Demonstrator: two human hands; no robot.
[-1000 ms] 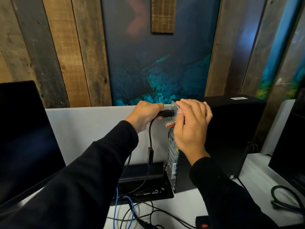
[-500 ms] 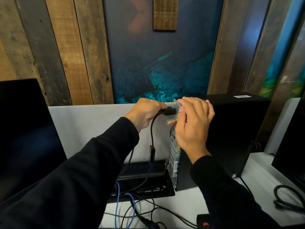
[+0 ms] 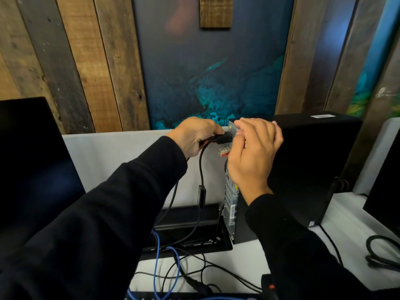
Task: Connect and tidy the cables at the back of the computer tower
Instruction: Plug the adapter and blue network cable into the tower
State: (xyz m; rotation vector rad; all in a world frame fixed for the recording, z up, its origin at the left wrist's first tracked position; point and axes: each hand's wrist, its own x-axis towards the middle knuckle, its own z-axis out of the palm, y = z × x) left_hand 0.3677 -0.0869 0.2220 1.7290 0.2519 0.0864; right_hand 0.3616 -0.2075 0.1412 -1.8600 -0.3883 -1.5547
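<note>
A black computer tower (image 3: 311,169) stands on the white desk, its metal rear panel (image 3: 231,204) facing left. My left hand (image 3: 194,135) is closed around a black cable plug (image 3: 224,137), whose tip touches the top of the rear panel. The plug's black cable (image 3: 201,167) hangs down to a small inline block (image 3: 201,195). My right hand (image 3: 253,156) rests against the tower's upper rear corner, fingers curled over the edge beside the plug. A small red and silver connector (image 3: 224,151) sticks out just under the plug.
A dark monitor (image 3: 32,169) stands at the left. A black cable tray (image 3: 190,226) lies at the tower's foot, with blue cable (image 3: 157,256) and several black cables loose on the desk (image 3: 238,256). Another coiled cable (image 3: 381,252) lies at right. A wooden plank wall rises behind.
Both hands stay at the tower's upper rear corner. The left hand's plug sits slightly closer against the panel; the view has shifted a little.
</note>
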